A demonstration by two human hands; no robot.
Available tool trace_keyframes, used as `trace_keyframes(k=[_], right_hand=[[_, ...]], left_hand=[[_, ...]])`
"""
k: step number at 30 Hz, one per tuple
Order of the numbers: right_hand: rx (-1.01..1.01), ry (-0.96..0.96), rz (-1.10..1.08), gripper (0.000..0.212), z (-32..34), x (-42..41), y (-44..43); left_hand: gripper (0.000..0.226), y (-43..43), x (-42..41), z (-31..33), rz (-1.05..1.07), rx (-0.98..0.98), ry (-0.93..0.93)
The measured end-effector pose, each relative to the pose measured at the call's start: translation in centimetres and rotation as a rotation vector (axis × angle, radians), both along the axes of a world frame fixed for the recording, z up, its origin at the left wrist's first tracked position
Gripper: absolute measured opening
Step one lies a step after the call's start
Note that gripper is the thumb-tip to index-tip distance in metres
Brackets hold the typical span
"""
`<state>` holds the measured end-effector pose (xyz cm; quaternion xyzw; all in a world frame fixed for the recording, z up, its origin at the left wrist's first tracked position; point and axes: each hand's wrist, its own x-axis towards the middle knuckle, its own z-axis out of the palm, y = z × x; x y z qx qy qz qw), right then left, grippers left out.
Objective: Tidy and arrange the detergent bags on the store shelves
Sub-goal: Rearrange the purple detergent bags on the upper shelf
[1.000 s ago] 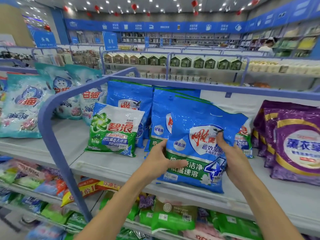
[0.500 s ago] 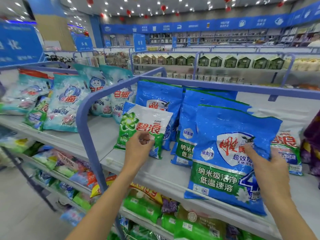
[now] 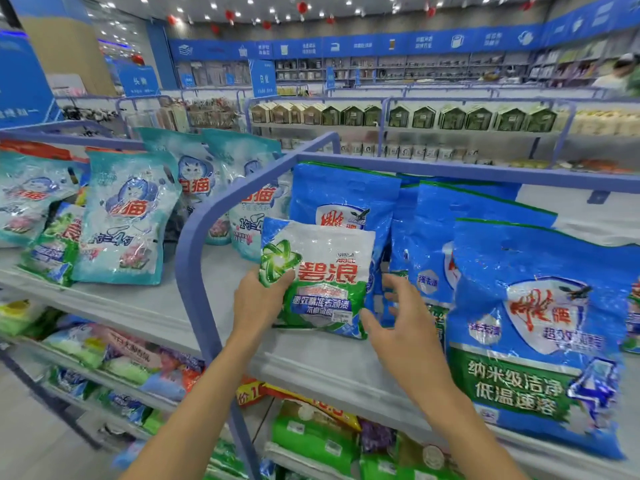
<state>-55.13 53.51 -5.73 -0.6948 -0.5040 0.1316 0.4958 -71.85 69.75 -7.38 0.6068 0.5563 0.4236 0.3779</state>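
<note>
A small white-and-green detergent bag (image 3: 322,275) stands on the grey shelf (image 3: 311,365), leaning on a tall blue bag (image 3: 343,199) behind it. My left hand (image 3: 258,299) grips its lower left corner, thumb on the front. My right hand (image 3: 398,317) hovers at its lower right edge with fingers spread and relaxed, holding nothing. To the right a large blue bag (image 3: 540,334) stands at the shelf front, with two more blue bags (image 3: 450,230) behind it.
A curved blue divider rail (image 3: 194,244) splits the shelf just left of my left hand. Left of it stand several teal bags (image 3: 128,216). Lower shelves hold green and mixed packs (image 3: 311,438). Further aisles fill the background.
My right hand let go of the large blue bag and came left to the white-and-green bag. My left hand slid down to its left corner. The view shifted left.
</note>
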Motion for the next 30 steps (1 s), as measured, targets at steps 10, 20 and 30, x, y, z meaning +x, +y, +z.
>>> trace_keyframes(k=[10,20,30], right_hand=[[-0.115,0.535,0.109,0.029,0.0,-0.6,2.2],[0.077,0.595,0.167,0.016,2.8,3.3,-5.7],[0.176,0.850,0.093,0.038,2.5,16.2,-19.1]], left_hand=[[0.020,-3.5,-1.0,3.3,-0.252,-0.212,-0.600],[0.018,-10.5,2.9,6.9,-0.373,-0.212,-0.683],[0.084,-22.3,14.8,6.4,-0.633,-0.223,-0.552]])
